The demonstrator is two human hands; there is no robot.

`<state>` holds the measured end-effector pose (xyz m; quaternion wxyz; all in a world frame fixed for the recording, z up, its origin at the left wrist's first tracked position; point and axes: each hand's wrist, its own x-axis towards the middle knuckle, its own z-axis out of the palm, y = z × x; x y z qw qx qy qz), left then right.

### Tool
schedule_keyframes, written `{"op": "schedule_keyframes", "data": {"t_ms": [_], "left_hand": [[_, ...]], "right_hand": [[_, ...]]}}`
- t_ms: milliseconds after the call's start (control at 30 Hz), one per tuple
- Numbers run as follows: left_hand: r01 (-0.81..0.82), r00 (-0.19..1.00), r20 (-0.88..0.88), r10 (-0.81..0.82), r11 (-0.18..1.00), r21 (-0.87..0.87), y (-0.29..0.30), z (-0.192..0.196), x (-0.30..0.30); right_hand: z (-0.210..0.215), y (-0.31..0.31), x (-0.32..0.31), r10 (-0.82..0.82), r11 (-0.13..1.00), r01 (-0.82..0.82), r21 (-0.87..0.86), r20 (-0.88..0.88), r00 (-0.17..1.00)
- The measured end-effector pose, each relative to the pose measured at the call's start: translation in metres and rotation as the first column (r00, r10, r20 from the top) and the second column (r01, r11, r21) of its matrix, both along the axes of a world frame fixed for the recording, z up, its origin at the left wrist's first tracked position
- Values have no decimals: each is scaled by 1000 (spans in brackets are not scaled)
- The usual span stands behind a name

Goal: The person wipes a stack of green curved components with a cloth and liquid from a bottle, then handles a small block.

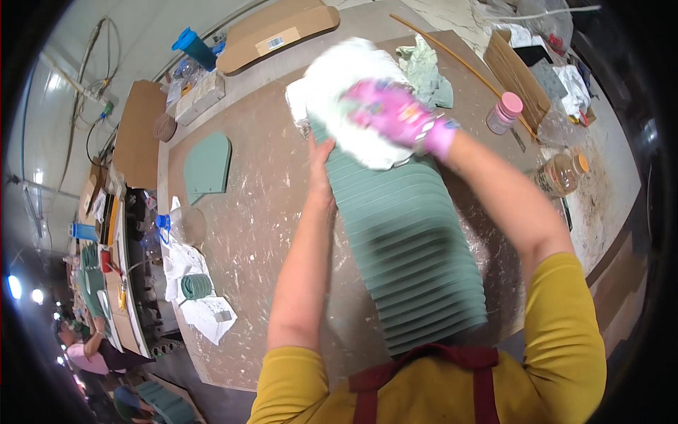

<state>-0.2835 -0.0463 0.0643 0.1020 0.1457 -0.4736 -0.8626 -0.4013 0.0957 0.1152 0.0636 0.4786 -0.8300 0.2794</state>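
A long green ribbed piece (409, 233) with curved cross-grooves lies on the brown table in front of me, its near end close to my apron. My right hand (395, 116), in a pink patterned glove and smeared by motion, presses a bunched white cloth (353, 92) on the far part of that piece. The cloth hides the far end. My bare left hand (320, 162) grips the piece's left edge, thumb on top and fingers along the side. Just beyond the glove lies a crumpled pale green cloth (427, 71).
A flat green rounded panel (207, 167) and a clear jug (187, 225) stand left, near a small green ribbed roll (197, 286) on white paper. Rightward are a pink-lidded jar (505, 113), a glass jar (561, 177) and a thin stick (452, 60). Another person (88, 353) works far left.
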Motion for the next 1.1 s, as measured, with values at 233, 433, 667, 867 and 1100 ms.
{"op": "schedule_keyframes", "data": {"t_ms": [233, 433, 667, 867, 1100], "left_hand": [[-40, 999, 5, 40, 999, 8, 4, 0, 3], [16, 996, 85, -26, 993, 118, -1, -12, 3], [6, 999, -42, -4, 999, 53, -32, -75, -22], [-123, 991, 74, 110, 973, 197, 13, -10, -5], [-40, 999, 25, 35, 971, 235, 3, -26, -4]], "right_hand": [[-46, 72, -5, 82, 921, 220, -322, 710, 699], [-2, 91, -6, -29, 910, 309, -275, 702, 712], [-6, -29, 38, 119, 993, -110, 53, -225, 967], [-43, 15, 1, -159, 986, 160, -47, 27, 987], [-93, 53, -1, 186, 798, 472, -375, 898, 398]]}}
